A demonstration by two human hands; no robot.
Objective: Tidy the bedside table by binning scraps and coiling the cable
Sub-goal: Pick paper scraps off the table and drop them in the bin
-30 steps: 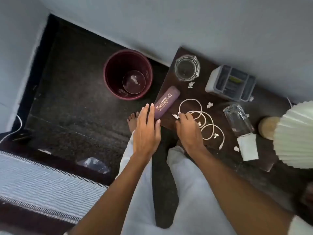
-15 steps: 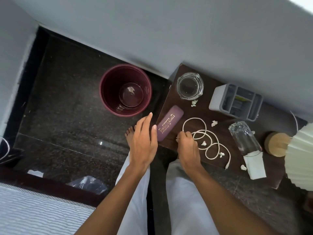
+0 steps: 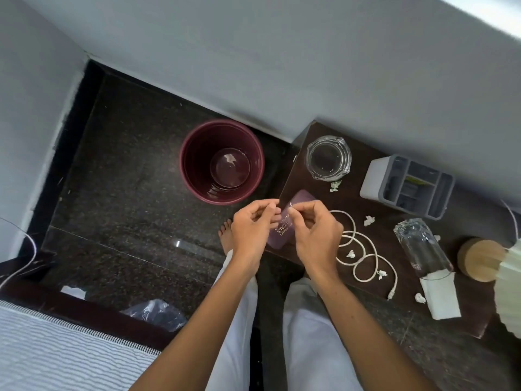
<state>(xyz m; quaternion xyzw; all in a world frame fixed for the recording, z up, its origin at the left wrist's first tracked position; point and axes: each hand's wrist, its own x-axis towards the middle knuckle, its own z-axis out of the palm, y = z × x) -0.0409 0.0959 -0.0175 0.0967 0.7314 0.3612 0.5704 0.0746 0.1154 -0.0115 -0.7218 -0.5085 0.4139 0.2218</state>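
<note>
The right hand (image 3: 315, 235) pinches one end of the cable (image 3: 363, 249) at the desk's (image 3: 375, 292) left edge; the left hand (image 3: 251, 230), half curled, holds nothing visible. The cable lies loose, 5 scraps (image 3: 368, 220) remain, and the bin (image 3: 222, 162) looks empty.

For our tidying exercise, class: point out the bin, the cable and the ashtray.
bin (image 3: 194, 153): head view, on the inner left wall.
cable (image 3: 363, 247): head view, on the middle loop of the cord.
ashtray (image 3: 345, 159): head view, on the thick glass rim at right.
</note>
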